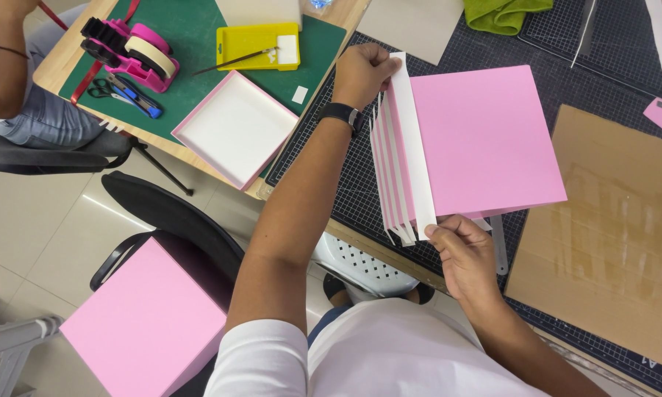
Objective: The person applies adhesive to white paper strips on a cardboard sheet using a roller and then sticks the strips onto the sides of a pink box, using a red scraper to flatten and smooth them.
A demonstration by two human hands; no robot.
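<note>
The pink board [485, 140], raised over the cutting mat [610, 66], has a white strip [413, 140] pinched at its far end by the left hand [362, 72] and near end by the right hand [463, 254], and uneven pull could likely set it crooked or crease it.

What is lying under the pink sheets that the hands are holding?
Under the pink sheets lies a dark cutting mat with a grid. A metal ruler pokes out near the right hand; the rest is covered.

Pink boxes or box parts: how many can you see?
3: a pink box in both hands, an open tray on the green mat, a closed box on the chair.
</note>
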